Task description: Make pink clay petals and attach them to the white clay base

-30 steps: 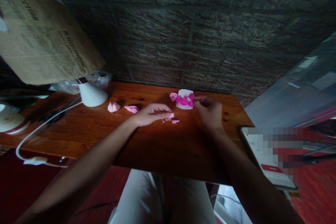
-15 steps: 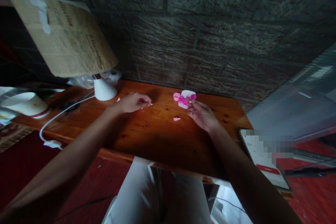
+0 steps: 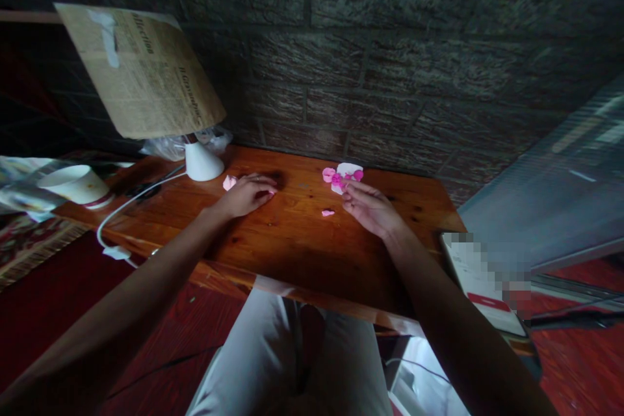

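Note:
My left hand rests low over the wooden table, its fingers curled down and closed. A bit of pink shows at its fingertips, apparently a small pink piece. Beside that hand, toward the lamp, lies a crumpled pale pink piece. My right hand is closed in a pinch at the near edge of a white piece. Whatever sits between its fingertips is too small to make out. Bright pink pieces and a round lighter pink one lie on or against the white piece. Between my hands is another small pink scrap.
A lamp with a printed paper shade stands at the back left, its white cord hanging over the front edge. Farther left is a white cup. A stone-patterned wall borders the table. A flat white-and-red item lies right.
My left hand has lowered toward the table and turned palm down, and the pale pink piece behind it shows more. My right hand stays at the white piece. The view has shifted slightly.

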A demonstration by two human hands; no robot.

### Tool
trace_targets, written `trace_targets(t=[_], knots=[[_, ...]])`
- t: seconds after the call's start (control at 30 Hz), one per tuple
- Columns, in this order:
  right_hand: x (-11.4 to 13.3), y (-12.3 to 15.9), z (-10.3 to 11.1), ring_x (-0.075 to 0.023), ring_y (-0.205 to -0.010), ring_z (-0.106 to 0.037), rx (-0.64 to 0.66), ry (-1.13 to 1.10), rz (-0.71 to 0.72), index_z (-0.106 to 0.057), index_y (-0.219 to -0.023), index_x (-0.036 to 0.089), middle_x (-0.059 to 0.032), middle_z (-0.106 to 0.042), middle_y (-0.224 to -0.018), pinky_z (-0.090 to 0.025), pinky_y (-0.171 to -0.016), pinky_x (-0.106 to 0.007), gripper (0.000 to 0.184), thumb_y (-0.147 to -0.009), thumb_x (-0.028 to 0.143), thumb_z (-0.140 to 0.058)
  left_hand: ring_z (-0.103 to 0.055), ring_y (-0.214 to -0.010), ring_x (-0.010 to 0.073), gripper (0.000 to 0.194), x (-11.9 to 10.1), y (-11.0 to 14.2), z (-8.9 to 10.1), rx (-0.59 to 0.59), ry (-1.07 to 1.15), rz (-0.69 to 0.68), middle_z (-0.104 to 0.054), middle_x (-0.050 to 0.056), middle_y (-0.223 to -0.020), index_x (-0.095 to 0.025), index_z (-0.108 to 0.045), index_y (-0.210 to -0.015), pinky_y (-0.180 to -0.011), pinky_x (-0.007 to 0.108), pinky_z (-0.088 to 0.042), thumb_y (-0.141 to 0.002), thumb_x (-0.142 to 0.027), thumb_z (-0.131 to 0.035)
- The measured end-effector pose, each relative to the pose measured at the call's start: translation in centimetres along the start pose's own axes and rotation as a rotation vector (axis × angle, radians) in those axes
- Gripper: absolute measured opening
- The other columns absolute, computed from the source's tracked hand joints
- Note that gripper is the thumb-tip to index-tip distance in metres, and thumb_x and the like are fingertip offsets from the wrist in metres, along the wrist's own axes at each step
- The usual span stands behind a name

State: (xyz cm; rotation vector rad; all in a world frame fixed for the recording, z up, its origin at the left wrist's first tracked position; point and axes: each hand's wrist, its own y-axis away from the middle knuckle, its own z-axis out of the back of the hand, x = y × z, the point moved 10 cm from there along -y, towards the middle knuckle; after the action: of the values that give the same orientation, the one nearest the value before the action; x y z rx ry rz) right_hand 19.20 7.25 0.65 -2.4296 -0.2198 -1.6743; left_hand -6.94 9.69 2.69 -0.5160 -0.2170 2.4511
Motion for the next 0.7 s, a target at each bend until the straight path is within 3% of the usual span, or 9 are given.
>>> trace_targets(t=[0.1,0.17,0.27,0.37,0.47,0.57,0.7], knots=[[-0.3,-0.1,-0.1,-0.0088,-0.069,-0.061,-0.013,-0.084,-0.021,-0.081,-0.082,0.026,0.0012,-0.074,-0.082,-0.052,-0.069,-0.024,0.031,-0.058,0.038,-0.097,-0.063,-0.126,0.0302,0.03,-1.7,-0.9,-0.4,0.031,-0.029,-0.026,-0.071,0.011,-0.134,-0.023,-0.078,-0.113,-0.112,0.05,-0.044,-0.092,-0.036,-0.06],[-0.4,-0.2,-0.1,-0.0066,-0.064,-0.056,-0.025,-0.116,-0.033,-0.079,-0.079,0.024,0.0033,-0.07,-0.074,-0.049,-0.065,-0.022,0.034,-0.056,0.041,-0.098,-0.066,-0.121,0.0279,0.032,-4.4,-2.0,-1.1,0.049,0.038,-0.108,-0.072,0.012,-0.131,-0.02,-0.076,-0.117,-0.109,0.044,-0.046,-0.094,-0.034,-0.058],[-0.5,-0.3,0.0,-0.0053,-0.058,-0.049,-0.056,-0.12,-0.059,-0.077,-0.071,0.02,0.0045,-0.064,-0.065,-0.043,-0.059,-0.022,0.038,-0.054,0.047,-0.098,-0.072,-0.102,0.0223,0.029,-8.9,-4.0,-3.0,0.112,0.166,-0.213,-0.078,0.011,-0.113,-0.018,-0.078,-0.111,-0.091,0.033,-0.051,-0.098,-0.032,-0.056],[-0.4,-0.4,0.6,-0.0047,-0.055,-0.046,-0.103,-0.115,-0.059,-0.076,-0.065,0.019,0.0046,-0.062,-0.061,-0.04,-0.055,-0.022,0.039,-0.052,0.047,-0.099,-0.069,-0.076,0.0175,0.025,-11.7,-5.7,-5.4,0.204,0.205,-0.254,-0.077,0.006,-0.088,-0.017,-0.079,-0.092,-0.073,0.027,-0.047,-0.093,-0.039,-0.067],[0.4,-0.4,1.4,-0.0068,-0.06,-0.053,-0.141,-0.112,0.017,-0.08,-0.07,0.022,0.0031,-0.069,-0.067,-0.043,-0.06,-0.023,0.033,-0.052,0.042,-0.099,-0.064,-0.068,0.0153,0.018,-12.2,-6.8,-6.7,0.235,0.252,-0.244,-0.074,0.005,-0.078,-0.016,-0.078,-0.08,-0.067,0.026,-0.043,-0.084,-0.033,-0.077],[0.9,-0.4,1.7,-0.0128,-0.079,-0.066,-0.134,-0.095,0.057,-0.084,-0.087,0.026,-0.0007,-0.079,-0.086,-0.05,-0.074,-0.028,0.036,-0.055,0.037,-0.098,-0.063,-0.067,0.0136,0.01,-11.9,-7.3,-7.3,0.299,0.392,-0.235,-0.075,0.004,-0.078,-0.016,-0.08,-0.086,-0.067,0.024,-0.042,-0.084,-0.026,-0.076],[0.2,-0.4,1.0,-0.0145,-0.083,-0.07,-0.053,-0.058,-0.012,-0.084,-0.09,0.026,-0.0026,-0.081,-0.093,-0.054,-0.084,-0.032,0.037,-0.057,0.037,-0.098,-0.065,-0.074,0.014,0.022,-11.5,-8.4,-6.9,0.327,0.756,-0.204,-0.078,0.006,-0.087,-0.016,-0.08,-0.092,-0.071,0.025,-0.047,-0.083,-0.037,-0.08]])
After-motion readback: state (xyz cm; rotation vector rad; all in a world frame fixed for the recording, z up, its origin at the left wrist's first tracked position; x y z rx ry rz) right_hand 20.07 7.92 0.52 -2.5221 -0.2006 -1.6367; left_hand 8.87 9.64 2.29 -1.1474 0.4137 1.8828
